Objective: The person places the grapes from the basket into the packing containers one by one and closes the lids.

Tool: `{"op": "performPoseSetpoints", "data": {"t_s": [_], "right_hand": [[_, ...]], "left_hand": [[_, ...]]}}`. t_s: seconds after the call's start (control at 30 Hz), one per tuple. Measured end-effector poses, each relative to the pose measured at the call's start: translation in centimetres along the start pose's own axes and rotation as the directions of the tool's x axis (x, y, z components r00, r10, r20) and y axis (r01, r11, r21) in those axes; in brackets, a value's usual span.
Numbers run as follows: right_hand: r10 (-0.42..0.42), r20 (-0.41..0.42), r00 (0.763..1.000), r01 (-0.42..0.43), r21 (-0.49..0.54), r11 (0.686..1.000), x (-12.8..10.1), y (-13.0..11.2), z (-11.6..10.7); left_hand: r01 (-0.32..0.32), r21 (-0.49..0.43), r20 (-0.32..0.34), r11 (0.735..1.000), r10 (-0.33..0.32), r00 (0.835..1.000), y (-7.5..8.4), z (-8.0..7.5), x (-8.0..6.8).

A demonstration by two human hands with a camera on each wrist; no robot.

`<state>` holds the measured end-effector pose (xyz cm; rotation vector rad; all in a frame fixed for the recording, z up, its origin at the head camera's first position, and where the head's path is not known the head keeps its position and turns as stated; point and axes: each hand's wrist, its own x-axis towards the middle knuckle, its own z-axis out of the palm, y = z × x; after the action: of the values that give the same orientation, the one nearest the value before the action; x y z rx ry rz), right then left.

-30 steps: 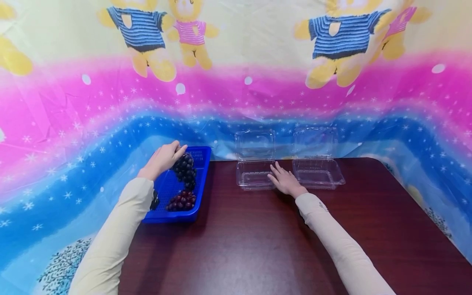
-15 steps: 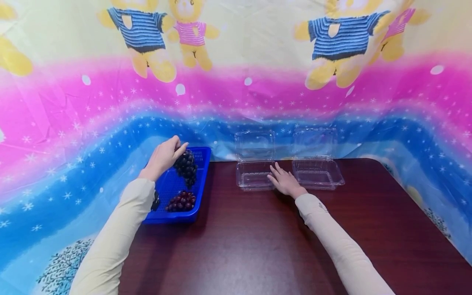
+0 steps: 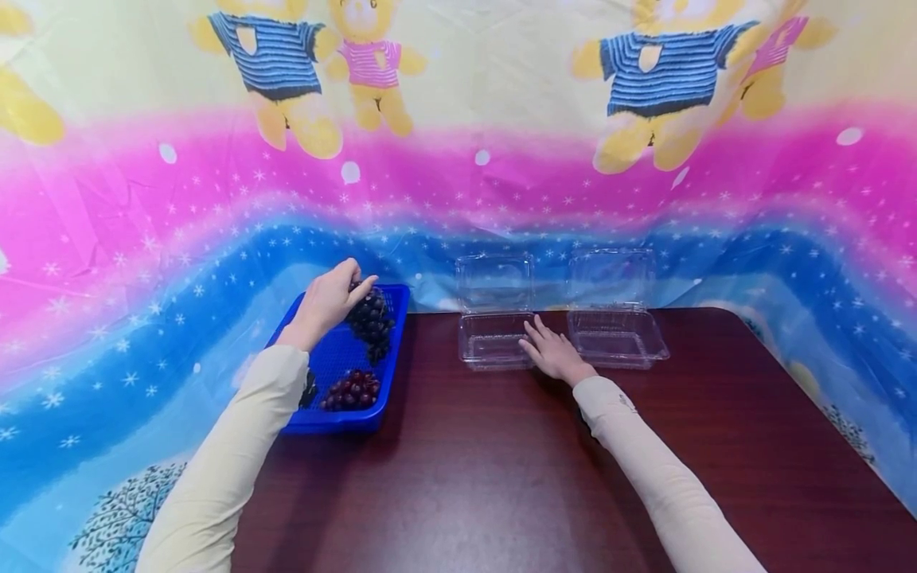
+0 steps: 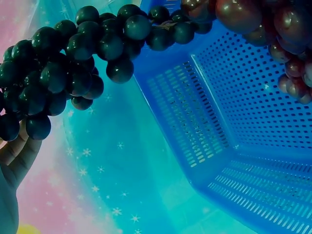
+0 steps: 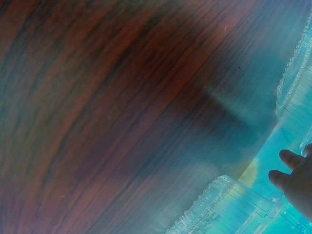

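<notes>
By the top of a dark grape bunch (image 3: 371, 322), my left hand (image 3: 328, 301) holds it above the blue plastic basket (image 3: 331, 350). In the left wrist view the dark grapes (image 4: 68, 68) hang across the upper left, with the fingers (image 4: 19, 156) at their end. A red grape bunch (image 3: 351, 391) lies in the basket's near right corner. More dark grapes (image 3: 308, 390) show partly behind the left sleeve. My right hand (image 3: 553, 352), fingers spread and fairly straight, is at the right edge of the left clear plastic clamshell box (image 3: 490, 342); contact is unclear.
A second clear clamshell box (image 3: 616, 338) stands right of the first, both with lids raised. They sit at the far edge of the brown wooden table (image 3: 458, 461). Behind hangs a printed cloth (image 3: 480, 191) with bears and snowflakes.
My left hand has moved slightly up and to the right, carrying the dark grape bunch with it. The right hand and the clamshell boxes stay where they were.
</notes>
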<state>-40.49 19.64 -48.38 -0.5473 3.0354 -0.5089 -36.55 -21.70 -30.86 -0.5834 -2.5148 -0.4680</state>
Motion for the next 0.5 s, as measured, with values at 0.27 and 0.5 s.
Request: {"op": "performPoseSetpoints", "data": {"t_s": [0.27,0.5], "right_hand": [[0.009,0.011,1.0,-0.009,0.005,1.0,0.0,0.0,0.1],[0.0,0.004,1.0,0.0,-0.002,1.0,-0.2,-0.1,-0.1]], "left_hand": [[-0.119,0.081,-0.047,0.99,0.123,0.991,0.6,0.4,0.4],[-0.191,0.104,-0.093,0.976,0.201,0.975,1.1,0.7,0.7]]}}
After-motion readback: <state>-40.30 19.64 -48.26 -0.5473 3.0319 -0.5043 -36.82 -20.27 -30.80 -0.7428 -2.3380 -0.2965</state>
